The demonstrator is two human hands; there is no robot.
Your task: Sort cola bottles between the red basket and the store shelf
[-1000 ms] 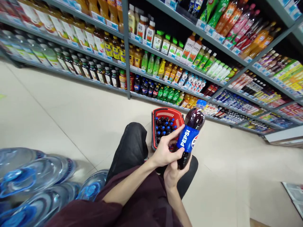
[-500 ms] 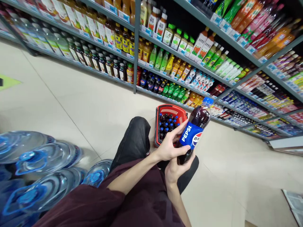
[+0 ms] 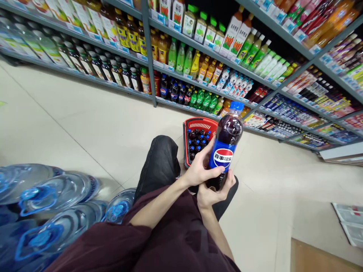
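Note:
A full Pepsi bottle (image 3: pixel 229 132) with a blue cap and dark cola leans slightly right in front of me. My left hand (image 3: pixel 202 168) is closed around its label from the left side, thumb across the front. Lower down, my right hand (image 3: pixel 214 193) grips the bottle near its base, fingers curled up its right side. The label's round logo with Chinese lettering faces me. Just beyond the hands, a red shopping basket (image 3: pixel 185 145) stands on the floor with several dark bottles in it, many blue-capped. The held bottle and left hand hide part of the basket.
Drink shelves (image 3: pixel 147 56) run across the back, with cola bottles (image 3: pixel 174 91) on a low level. Large water jugs (image 3: pixel 53 192) stand at my left. My bent knee (image 3: pixel 159 158) is beside the basket. A flat printed sheet (image 3: pixel 350 223) lies at the right.
The bottle has been turned in my hands, so the round logo now faces me instead of the PEPSI lettering. It stands more upright and slightly further left in view.

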